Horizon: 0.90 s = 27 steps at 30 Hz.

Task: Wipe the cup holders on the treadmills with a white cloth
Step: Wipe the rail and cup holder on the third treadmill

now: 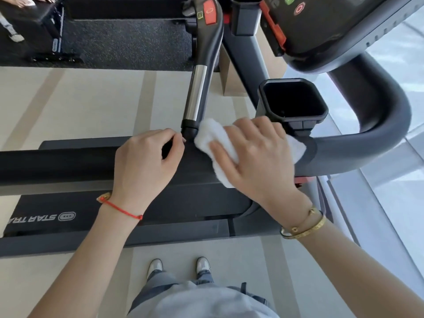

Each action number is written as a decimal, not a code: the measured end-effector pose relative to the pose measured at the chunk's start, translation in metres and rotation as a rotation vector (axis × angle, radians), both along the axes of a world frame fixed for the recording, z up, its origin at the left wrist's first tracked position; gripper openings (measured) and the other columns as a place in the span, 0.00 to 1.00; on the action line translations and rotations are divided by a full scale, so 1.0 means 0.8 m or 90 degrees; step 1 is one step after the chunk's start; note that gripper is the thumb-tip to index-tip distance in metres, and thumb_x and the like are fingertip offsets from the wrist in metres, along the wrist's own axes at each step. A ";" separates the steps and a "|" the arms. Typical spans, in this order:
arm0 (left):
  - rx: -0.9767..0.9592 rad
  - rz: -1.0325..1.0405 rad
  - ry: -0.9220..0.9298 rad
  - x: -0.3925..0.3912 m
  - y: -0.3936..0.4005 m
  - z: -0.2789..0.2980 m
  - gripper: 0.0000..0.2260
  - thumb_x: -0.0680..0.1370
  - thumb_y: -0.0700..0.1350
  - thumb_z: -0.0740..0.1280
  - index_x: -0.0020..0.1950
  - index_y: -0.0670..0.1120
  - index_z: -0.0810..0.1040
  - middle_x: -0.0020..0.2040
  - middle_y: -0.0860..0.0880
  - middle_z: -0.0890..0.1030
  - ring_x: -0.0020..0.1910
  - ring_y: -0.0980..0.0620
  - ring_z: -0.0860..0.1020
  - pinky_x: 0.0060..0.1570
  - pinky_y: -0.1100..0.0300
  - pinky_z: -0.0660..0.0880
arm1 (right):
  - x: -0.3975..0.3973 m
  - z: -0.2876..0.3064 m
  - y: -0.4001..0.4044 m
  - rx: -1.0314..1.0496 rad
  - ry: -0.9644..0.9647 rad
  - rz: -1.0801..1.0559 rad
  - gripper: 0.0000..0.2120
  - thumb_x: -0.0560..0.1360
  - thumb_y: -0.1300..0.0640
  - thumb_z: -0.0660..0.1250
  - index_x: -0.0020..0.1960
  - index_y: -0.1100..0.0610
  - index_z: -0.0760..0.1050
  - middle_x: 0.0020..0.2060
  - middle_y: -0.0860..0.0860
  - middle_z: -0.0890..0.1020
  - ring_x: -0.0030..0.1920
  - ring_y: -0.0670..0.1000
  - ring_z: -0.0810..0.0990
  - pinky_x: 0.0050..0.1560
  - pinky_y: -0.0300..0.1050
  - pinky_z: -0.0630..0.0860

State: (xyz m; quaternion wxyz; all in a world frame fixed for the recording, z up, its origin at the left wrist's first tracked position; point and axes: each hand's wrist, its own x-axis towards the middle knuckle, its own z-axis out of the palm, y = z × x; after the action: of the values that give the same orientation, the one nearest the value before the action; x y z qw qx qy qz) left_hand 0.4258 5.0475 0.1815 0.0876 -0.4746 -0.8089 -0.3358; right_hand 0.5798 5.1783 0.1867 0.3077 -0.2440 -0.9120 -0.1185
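The white cloth [215, 143] lies on the fat black handrail [68, 166] of the treadmill, a little to the right of the middle of the picture. The right hand [259, 161] lies on top of the cloth with its fingers spread out flat and presses it down on the rail, so the hand is not closed around it. Bits of cloth stick out past the fingers at ten o'clock and past the hand at three o'clock. The cup holder [294, 101] is a dark square cup with an open top, just past the right hand at one o'clock, and the knuckles are right beside its lower edge. The cloth is not inside the cup holder. The left hand [146, 161] rests on the same rail at nine o'clock from the cloth, with its fingers curled over the rail and its fingertips close to the cloth. A shiny silver grip bar [196, 95] goes up from the rail at twelve o'clock, right between the two hands. A red string bracelet [121, 211] is on the left wrist and gold bangles [305, 226] are on the right wrist. At six o'clock two pale shoes [179, 267] stand on the light floor [68, 99].
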 end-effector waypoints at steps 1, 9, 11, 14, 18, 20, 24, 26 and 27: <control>0.002 0.003 0.002 0.000 0.000 -0.001 0.11 0.81 0.46 0.63 0.45 0.49 0.85 0.29 0.54 0.75 0.25 0.57 0.65 0.25 0.66 0.60 | -0.003 0.001 0.000 -0.002 -0.011 0.019 0.22 0.81 0.41 0.53 0.41 0.55 0.77 0.37 0.51 0.78 0.40 0.56 0.72 0.42 0.52 0.67; -0.022 0.007 -0.008 0.000 -0.004 0.000 0.13 0.82 0.48 0.62 0.45 0.49 0.85 0.31 0.52 0.79 0.26 0.58 0.70 0.27 0.67 0.61 | 0.043 0.019 0.054 -0.071 -0.109 0.051 0.25 0.81 0.40 0.51 0.39 0.56 0.75 0.33 0.51 0.75 0.36 0.54 0.69 0.40 0.48 0.67; -0.016 0.005 -0.004 -0.004 -0.008 0.000 0.14 0.82 0.48 0.62 0.44 0.47 0.84 0.32 0.50 0.80 0.27 0.55 0.71 0.27 0.64 0.66 | 0.034 0.023 0.057 -0.066 -0.146 0.070 0.26 0.81 0.40 0.50 0.37 0.57 0.73 0.32 0.52 0.74 0.34 0.54 0.69 0.38 0.47 0.64; -0.010 0.031 0.007 -0.017 -0.020 -0.005 0.15 0.82 0.49 0.61 0.43 0.45 0.84 0.33 0.49 0.80 0.31 0.50 0.73 0.32 0.59 0.70 | 0.008 0.023 0.044 -0.058 -0.199 0.114 0.28 0.81 0.39 0.45 0.39 0.57 0.73 0.33 0.52 0.75 0.35 0.56 0.71 0.39 0.49 0.68; -0.003 0.045 0.028 -0.041 -0.040 -0.013 0.19 0.82 0.50 0.58 0.41 0.42 0.83 0.33 0.46 0.81 0.34 0.43 0.77 0.43 0.52 0.74 | -0.034 0.018 0.013 -0.043 -0.222 0.165 0.29 0.82 0.39 0.44 0.46 0.56 0.76 0.38 0.52 0.76 0.37 0.55 0.71 0.42 0.51 0.69; -0.010 0.051 0.043 -0.054 -0.049 -0.019 0.20 0.83 0.49 0.57 0.41 0.41 0.82 0.34 0.46 0.81 0.37 0.42 0.79 0.48 0.48 0.74 | -0.053 0.018 0.003 -0.036 -0.222 0.184 0.28 0.82 0.40 0.44 0.45 0.57 0.75 0.37 0.52 0.75 0.37 0.55 0.69 0.42 0.51 0.68; -0.005 0.047 0.067 -0.085 -0.073 -0.027 0.18 0.83 0.48 0.57 0.42 0.43 0.82 0.40 0.50 0.84 0.43 0.45 0.80 0.51 0.45 0.74 | -0.082 0.020 -0.008 -0.031 -0.228 0.204 0.27 0.83 0.41 0.46 0.42 0.58 0.74 0.37 0.53 0.74 0.37 0.54 0.67 0.41 0.50 0.65; -0.002 0.042 0.078 -0.098 -0.089 -0.028 0.16 0.83 0.46 0.57 0.45 0.44 0.83 0.43 0.51 0.84 0.45 0.45 0.81 0.52 0.44 0.74 | -0.100 0.019 -0.018 -0.040 -0.254 0.209 0.28 0.82 0.41 0.45 0.42 0.58 0.75 0.38 0.53 0.75 0.38 0.55 0.68 0.43 0.49 0.65; -0.003 0.041 0.085 -0.105 -0.097 -0.028 0.15 0.83 0.45 0.58 0.45 0.45 0.83 0.43 0.51 0.84 0.45 0.46 0.81 0.52 0.44 0.74 | -0.111 0.019 -0.025 -0.050 -0.265 0.215 0.28 0.82 0.41 0.44 0.43 0.58 0.75 0.38 0.53 0.76 0.38 0.55 0.69 0.43 0.48 0.65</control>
State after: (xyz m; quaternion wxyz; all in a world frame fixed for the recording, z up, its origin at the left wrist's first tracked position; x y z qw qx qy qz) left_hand 0.3417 4.9700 0.1594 0.1515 -0.4696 -0.8169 -0.2986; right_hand 0.4911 5.1580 0.2018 0.1195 -0.0707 -0.9873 -0.0776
